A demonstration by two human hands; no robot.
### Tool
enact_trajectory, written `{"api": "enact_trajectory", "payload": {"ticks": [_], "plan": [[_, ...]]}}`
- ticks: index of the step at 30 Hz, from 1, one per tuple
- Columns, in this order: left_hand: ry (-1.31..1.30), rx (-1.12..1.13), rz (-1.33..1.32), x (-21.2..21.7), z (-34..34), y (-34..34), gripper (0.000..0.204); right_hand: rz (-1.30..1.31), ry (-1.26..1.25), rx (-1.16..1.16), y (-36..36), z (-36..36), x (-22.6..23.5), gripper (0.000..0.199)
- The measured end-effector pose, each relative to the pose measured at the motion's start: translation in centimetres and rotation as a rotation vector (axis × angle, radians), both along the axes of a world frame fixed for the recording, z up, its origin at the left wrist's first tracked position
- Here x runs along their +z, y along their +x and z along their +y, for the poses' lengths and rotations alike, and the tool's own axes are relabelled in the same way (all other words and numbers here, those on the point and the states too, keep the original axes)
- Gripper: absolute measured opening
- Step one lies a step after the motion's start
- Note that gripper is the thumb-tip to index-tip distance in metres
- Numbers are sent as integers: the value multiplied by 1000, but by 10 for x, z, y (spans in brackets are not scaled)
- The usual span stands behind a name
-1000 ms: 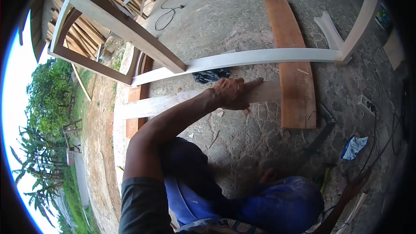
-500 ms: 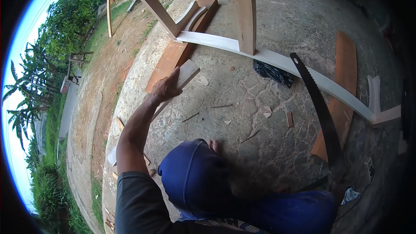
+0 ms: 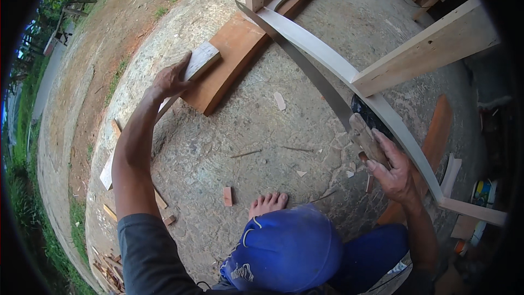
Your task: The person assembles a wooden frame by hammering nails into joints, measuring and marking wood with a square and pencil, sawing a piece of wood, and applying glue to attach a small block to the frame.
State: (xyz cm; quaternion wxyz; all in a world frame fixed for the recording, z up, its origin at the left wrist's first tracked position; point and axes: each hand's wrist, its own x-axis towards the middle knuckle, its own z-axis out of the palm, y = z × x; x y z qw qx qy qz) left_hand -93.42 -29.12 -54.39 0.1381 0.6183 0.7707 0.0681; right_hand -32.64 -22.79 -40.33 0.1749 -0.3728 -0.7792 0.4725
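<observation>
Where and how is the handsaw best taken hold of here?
Probably by its wooden handle, coming from the person's near right: the long saw blade points away to the upper left. The right hand grips it there.

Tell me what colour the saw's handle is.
The saw handle is a dull greyish brown; it shows best in the head view, held in the right hand.

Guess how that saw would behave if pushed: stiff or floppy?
Its long, thin blade would probably flex sideways. The thick, wooden-looking handle seems rigid, and its bulk likely puts more weight near the right hand.
</observation>
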Motion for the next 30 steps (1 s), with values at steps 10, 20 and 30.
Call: {"api": "enact_trajectory", "payload": {"ticks": [10, 20, 30], "plan": [[89, 298, 69, -26, 49, 42, 87, 536, -54, 43, -139, -1, -25, 73], [280, 427, 108, -40, 72, 46, 35, 357, 215, -68, -177, 5, -44, 64], [187, 780, -22, -28, 89, 58, 33, 306, 293, 63, -176, 11, -67, 56]]}}
